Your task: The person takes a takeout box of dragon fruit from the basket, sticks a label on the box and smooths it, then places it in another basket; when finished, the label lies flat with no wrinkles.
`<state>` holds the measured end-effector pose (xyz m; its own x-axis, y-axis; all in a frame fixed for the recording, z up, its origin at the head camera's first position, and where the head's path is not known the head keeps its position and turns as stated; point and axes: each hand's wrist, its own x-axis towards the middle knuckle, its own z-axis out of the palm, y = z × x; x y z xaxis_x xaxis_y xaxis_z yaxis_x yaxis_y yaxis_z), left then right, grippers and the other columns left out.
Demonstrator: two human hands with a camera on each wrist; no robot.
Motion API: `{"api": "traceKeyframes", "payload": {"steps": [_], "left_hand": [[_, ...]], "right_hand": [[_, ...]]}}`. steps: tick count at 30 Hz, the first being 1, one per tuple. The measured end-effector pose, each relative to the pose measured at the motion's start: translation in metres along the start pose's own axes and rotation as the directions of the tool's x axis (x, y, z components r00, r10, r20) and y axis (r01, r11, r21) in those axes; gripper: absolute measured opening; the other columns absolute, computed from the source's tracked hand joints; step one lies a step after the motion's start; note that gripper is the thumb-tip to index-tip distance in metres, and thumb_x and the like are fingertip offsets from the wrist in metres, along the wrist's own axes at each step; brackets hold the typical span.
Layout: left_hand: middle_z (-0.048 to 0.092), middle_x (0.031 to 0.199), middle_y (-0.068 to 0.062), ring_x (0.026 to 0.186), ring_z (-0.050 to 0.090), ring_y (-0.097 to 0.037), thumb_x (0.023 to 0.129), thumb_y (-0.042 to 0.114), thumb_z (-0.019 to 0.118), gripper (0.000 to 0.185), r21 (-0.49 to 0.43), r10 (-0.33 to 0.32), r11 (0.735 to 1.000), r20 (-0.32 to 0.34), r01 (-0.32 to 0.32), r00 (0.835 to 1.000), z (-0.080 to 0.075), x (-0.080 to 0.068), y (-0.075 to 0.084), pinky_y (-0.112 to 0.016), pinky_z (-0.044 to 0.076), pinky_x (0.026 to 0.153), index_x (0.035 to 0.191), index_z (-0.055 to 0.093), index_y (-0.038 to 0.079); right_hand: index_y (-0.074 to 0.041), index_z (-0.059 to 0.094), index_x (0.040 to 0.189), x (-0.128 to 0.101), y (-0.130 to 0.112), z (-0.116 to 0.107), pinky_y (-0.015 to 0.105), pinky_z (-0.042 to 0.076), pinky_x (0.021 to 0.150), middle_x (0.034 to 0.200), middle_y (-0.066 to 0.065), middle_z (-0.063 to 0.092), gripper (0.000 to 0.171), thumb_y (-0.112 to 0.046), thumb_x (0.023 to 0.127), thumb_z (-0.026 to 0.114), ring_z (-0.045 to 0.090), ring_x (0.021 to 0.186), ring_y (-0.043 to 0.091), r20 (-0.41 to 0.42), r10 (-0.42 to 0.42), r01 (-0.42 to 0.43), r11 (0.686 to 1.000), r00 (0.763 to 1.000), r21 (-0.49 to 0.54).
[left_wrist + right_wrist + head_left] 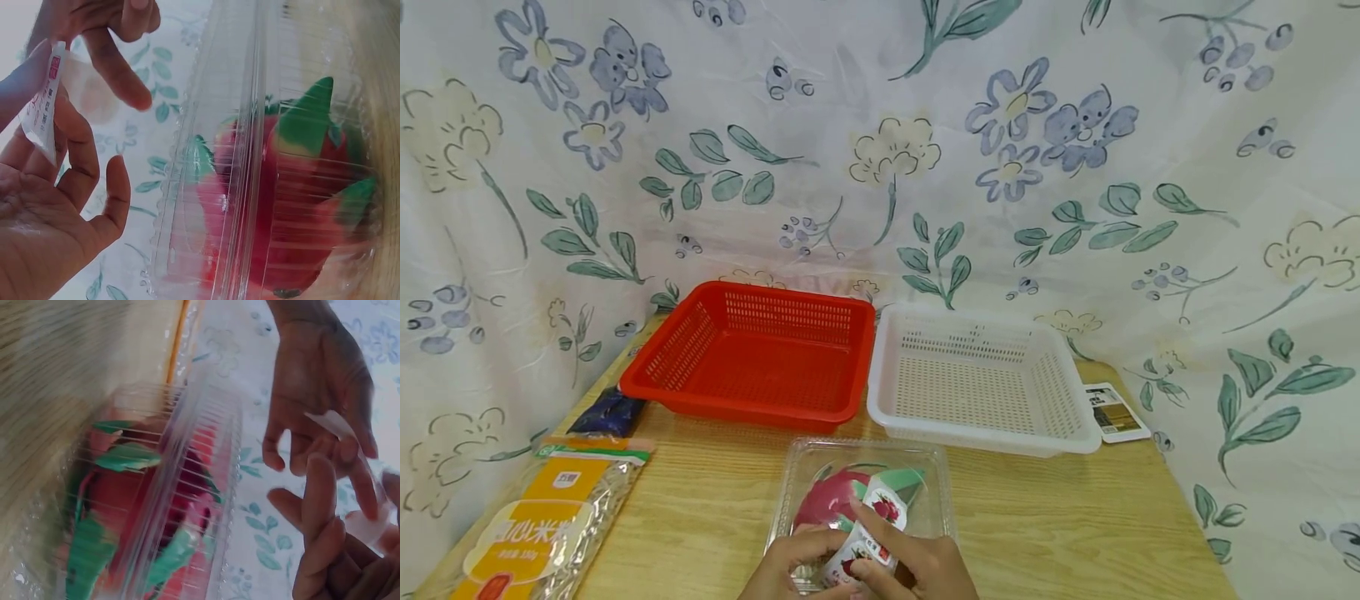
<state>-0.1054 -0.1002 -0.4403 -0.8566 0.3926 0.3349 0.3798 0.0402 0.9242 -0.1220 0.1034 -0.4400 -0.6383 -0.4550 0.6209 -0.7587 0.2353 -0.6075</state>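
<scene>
Just near-side of the clear box (942, 492) — L hand (793, 560) & R hand (931, 562), fingers curled, pinch a white label (859, 547). Head view shows its red print; L wrist has it near edge-on, plus green-tipped fruit (300, 219) thru the box.

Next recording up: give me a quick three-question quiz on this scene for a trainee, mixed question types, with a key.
1. True or false: the red basket stands to the right of the white basket.

2. Multiple choice: what lies in the clear box?
A. A blue bottle
B. A metal spoon
C. A red item with green tips

3. Short answer: what do the left hand and right hand hold?

Key:
1. False; it stands to the left.
2. C
3. A white printed label.
</scene>
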Motion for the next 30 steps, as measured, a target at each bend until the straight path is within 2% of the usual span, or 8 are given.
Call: {"api": "traceKeyframes", "payload": {"steps": [3, 6, 9, 13, 17, 21, 24, 30], "left_hand": [[0.073, 0.104, -0.001, 0.094, 0.058, -0.004, 0.084, -0.001, 0.074, 0.035, 0.041, 0.064, 0.997, -0.034, -0.063, 0.997, 0.003, 0.001, -0.001, -0.025, 0.051, 0.075, 0.117, 0.073, 0.011], [0.073, 0.100, -0.001, 0.090, 0.057, -0.005, 0.081, -0.005, 0.075, 0.038, 0.071, 0.131, 0.989, -0.068, -0.126, 0.989, 0.005, 0.001, -0.005, -0.025, 0.050, 0.070, 0.115, 0.073, 0.012], [0.073, 0.098, 0.000, 0.088, 0.057, -0.004, 0.080, -0.006, 0.075, 0.039, 0.111, 0.164, 0.982, -0.093, -0.154, 0.982, 0.007, 0.001, -0.007, -0.024, 0.048, 0.068, 0.114, 0.074, 0.012], [0.075, 0.102, 0.002, 0.092, 0.058, -0.003, 0.079, -0.001, 0.079, 0.038, 0.224, 0.201, 0.959, -0.117, -0.171, 0.973, 0.008, 0.002, -0.009, -0.024, 0.049, 0.072, 0.114, 0.075, 0.015], [0.073, 0.098, 0.002, 0.089, 0.056, -0.003, 0.079, 0.002, 0.080, 0.040, 0.267, 0.227, 0.945, -0.116, -0.189, 0.967, 0.007, 0.004, -0.010, -0.022, 0.048, 0.068, 0.116, 0.074, 0.016], [0.071, 0.099, 0.000, 0.088, 0.058, -0.005, 0.083, -0.004, 0.073, 0.038, 0.175, 0.233, 0.961, -0.089, -0.215, 0.968, 0.007, 0.006, -0.010, -0.023, 0.050, 0.066, 0.117, 0.072, 0.013], [0.070, 0.097, -0.002, 0.088, 0.060, -0.006, 0.085, -0.010, 0.067, 0.033, 0.139, 0.247, 0.963, -0.123, -0.230, 0.961, 0.009, 0.006, -0.010, -0.025, 0.053, 0.067, 0.111, 0.073, 0.010], [0.071, 0.091, -0.006, 0.087, 0.059, -0.008, 0.079, -0.018, 0.069, 0.034, 0.181, 0.339, 0.935, -0.213, -0.304, 0.916, 0.012, 0.008, -0.018, -0.025, 0.050, 0.070, 0.105, 0.076, 0.003]], "right_hand": [[-0.016, 0.059, 0.140, -0.001, 0.001, 0.004, 0.002, 0.029, 0.041, 0.047, -0.006, 0.039, 0.049, -0.005, 0.093, 0.066, 0.028, 0.046, -0.015, -0.035, 0.012, -0.012, 1.000, 0.999, -0.007], [-0.014, 0.059, 0.139, -0.001, 0.000, 0.008, 0.004, 0.030, 0.040, 0.049, -0.003, 0.041, 0.050, 0.006, 0.093, 0.059, 0.029, 0.050, -0.016, -0.026, 0.053, -0.050, 0.992, 0.998, 0.118], [-0.006, 0.058, 0.138, -0.001, 0.003, 0.011, 0.005, 0.030, 0.037, 0.046, -0.001, 0.041, 0.052, 0.014, 0.091, 0.054, 0.030, 0.047, -0.014, -0.048, 0.018, -0.009, 0.982, 0.999, 0.187], [-0.005, 0.064, 0.132, 0.000, 0.007, 0.015, 0.001, 0.026, 0.038, 0.041, -0.006, 0.041, 0.045, 0.008, 0.089, 0.062, 0.026, 0.042, -0.012, -0.146, -0.066, 0.065, 0.998, 0.987, -0.011], [-0.008, 0.068, 0.127, 0.002, 0.012, 0.014, -0.001, 0.023, 0.044, 0.042, -0.012, 0.041, 0.033, -0.010, 0.094, 0.065, 0.025, 0.044, -0.013, -0.188, -0.156, 0.100, 0.956, 0.970, -0.276], [-0.008, 0.065, 0.131, 0.006, 0.015, 0.007, -0.002, 0.024, 0.047, 0.045, -0.012, 0.041, 0.033, -0.017, 0.101, 0.057, 0.026, 0.045, -0.012, -0.105, -0.223, 0.188, 0.943, 0.969, -0.276], [-0.007, 0.061, 0.136, 0.008, 0.018, 0.005, -0.002, 0.027, 0.049, 0.048, -0.012, 0.044, 0.035, -0.017, 0.103, 0.054, 0.030, 0.046, -0.012, -0.043, -0.247, 0.231, 0.947, 0.968, -0.223], [-0.007, 0.058, 0.139, 0.008, 0.017, 0.008, -0.002, 0.028, 0.046, 0.046, -0.012, 0.044, 0.041, -0.023, 0.101, 0.058, 0.030, 0.046, -0.015, -0.069, -0.183, 0.167, 0.967, 0.981, -0.195]]}}
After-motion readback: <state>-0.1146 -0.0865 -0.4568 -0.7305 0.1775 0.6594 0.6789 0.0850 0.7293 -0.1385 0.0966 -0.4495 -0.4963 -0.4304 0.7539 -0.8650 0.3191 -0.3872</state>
